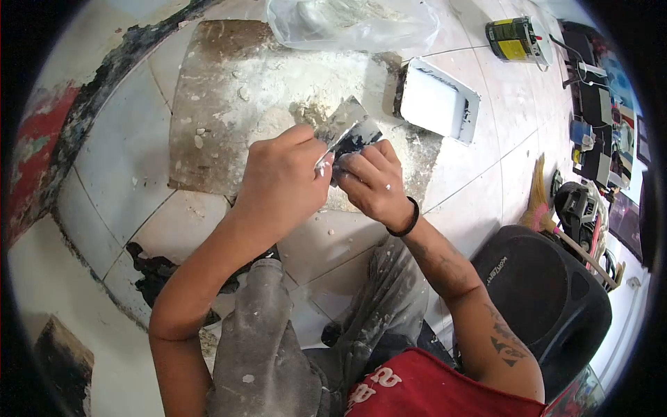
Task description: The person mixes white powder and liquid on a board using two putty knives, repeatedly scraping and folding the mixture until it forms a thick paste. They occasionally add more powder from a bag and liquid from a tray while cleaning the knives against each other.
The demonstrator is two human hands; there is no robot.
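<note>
Close together over the powder-covered board (187, 132), both my hands are closed around flat metal scrapers. My right hand (372, 181), with a black band at its wrist, grips a scraper (361, 134) whose blade is smeared dark and white. My left hand (286, 167) is closed at the edge of a second shiny scraper blade (345, 118), which overlaps the first. White paste clings to the fingers where the blades meet. The handles are mostly hidden by my hands. Off-white powder (285, 80) is spread over the board beneath.
A clear plastic bag of white powder (354, 24) lies behind the board. To the right are a white rectangular tray (438, 104) and a paint can (514, 40). A black speaker (535, 292) and a broom (538, 198) stand at my right, with a stained wall (42, 153) at left.
</note>
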